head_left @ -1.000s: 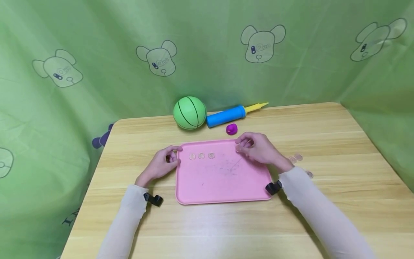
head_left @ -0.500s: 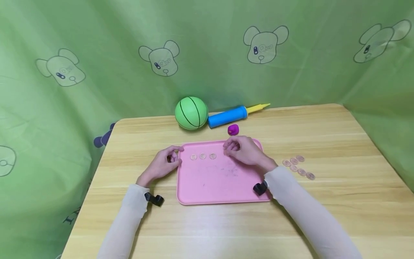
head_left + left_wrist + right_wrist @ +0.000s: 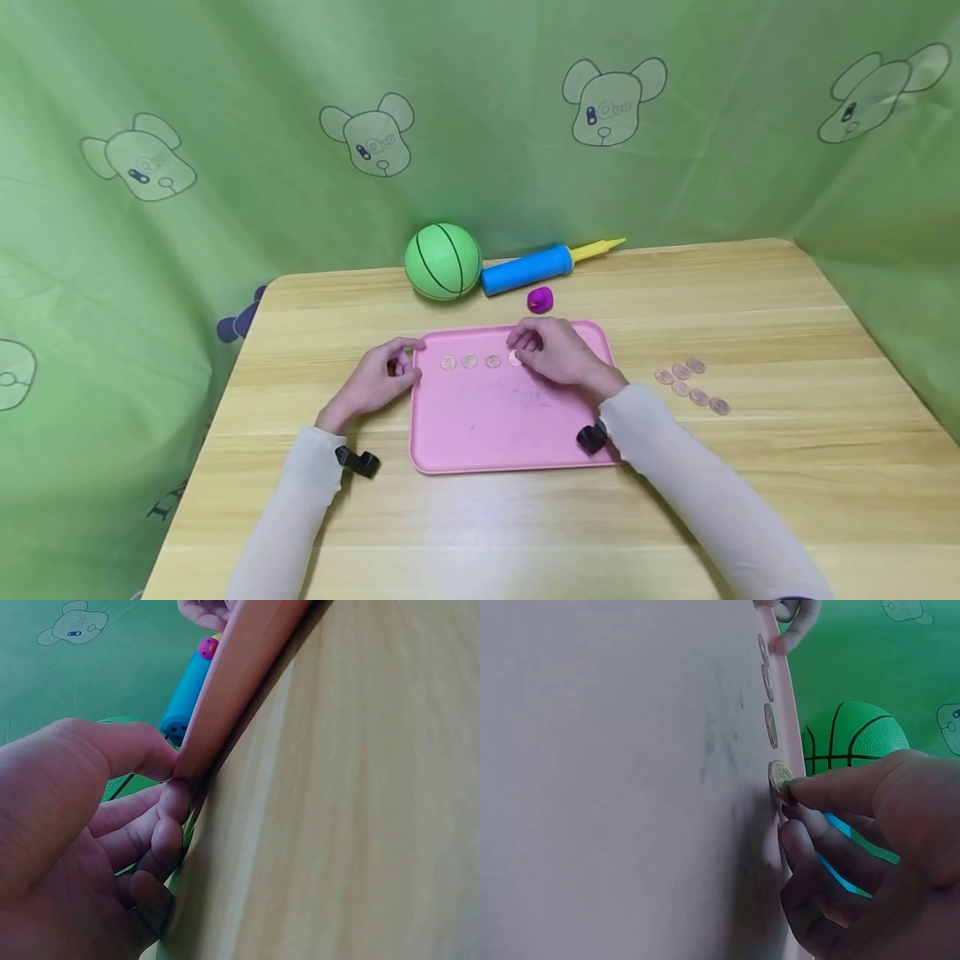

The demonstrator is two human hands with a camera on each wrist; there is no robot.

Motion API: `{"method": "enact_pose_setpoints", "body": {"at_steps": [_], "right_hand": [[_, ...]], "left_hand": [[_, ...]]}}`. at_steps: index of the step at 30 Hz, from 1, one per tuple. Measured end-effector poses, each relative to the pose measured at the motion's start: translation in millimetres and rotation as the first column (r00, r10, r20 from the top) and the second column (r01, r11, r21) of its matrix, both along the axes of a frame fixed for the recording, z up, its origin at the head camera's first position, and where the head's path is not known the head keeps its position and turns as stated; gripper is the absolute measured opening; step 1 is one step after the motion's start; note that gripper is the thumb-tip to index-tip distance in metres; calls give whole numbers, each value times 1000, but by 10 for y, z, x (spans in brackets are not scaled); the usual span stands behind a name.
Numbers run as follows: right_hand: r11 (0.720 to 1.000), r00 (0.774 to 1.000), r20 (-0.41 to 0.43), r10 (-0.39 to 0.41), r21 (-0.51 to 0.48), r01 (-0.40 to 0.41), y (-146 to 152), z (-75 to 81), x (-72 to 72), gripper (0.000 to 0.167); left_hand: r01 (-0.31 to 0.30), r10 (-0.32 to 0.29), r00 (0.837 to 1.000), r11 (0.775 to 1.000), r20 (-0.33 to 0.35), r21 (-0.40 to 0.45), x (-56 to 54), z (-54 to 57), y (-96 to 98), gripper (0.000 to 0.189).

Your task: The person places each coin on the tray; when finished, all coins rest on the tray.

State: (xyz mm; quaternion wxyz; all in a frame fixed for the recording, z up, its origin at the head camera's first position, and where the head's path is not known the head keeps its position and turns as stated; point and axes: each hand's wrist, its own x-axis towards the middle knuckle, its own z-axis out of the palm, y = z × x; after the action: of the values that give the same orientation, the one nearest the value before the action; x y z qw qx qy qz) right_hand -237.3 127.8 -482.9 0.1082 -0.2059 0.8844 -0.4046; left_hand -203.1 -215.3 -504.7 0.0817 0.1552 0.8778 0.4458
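Observation:
In the head view, a pink tray (image 3: 480,433) lies on the table with a row of coins near its far edge. My right hand (image 3: 555,350) is over the tray, pinching a coin (image 3: 780,778) between thumb and finger at the right end of the row; the coin looks slightly tilted in the right wrist view. Three other coins, the nearest being this flat coin (image 3: 492,361), lie to its left. At the tray's left far corner, my left hand (image 3: 375,377) holds the rim, with thumb and bent fingers against the edge (image 3: 196,754).
Several loose coins (image 3: 681,388) lie on the wooden table (image 3: 787,333), right of the tray. Behind the tray are a green ball (image 3: 442,262), a blue pump (image 3: 527,271) with a yellow nozzle and a small purple toy (image 3: 540,299). A green curtain (image 3: 480,183) hangs behind the table.
My right hand has moved left across the tray with the coin, bringing it down beside the three-coin row. The loose coins at right are now uncovered. My left hand stays at the corner.

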Motion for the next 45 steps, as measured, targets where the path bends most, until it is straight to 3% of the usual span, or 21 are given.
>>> {"method": "enact_pose_setpoints", "body": {"at_steps": [10,22,34,45], "right_hand": [[1000,1000,-16,-9,27,10,-9,50,34,12],[999,999,-15,-46,-6,46,106,162,77,18],[997,993,-96,-64,24,67,363,255,209,20],[988,988,-84,-129,68,135,637,288,275,22]], "left_hand": [[-5,5,1000,1000,17,11,4,12,3,49],[-6,6,1000,1000,17,20,6,18,7,47],[-3,3,1000,1000,14,10,2,18,10,48],[-7,7,1000,1000,11,-3,1,0,19,48]]}}
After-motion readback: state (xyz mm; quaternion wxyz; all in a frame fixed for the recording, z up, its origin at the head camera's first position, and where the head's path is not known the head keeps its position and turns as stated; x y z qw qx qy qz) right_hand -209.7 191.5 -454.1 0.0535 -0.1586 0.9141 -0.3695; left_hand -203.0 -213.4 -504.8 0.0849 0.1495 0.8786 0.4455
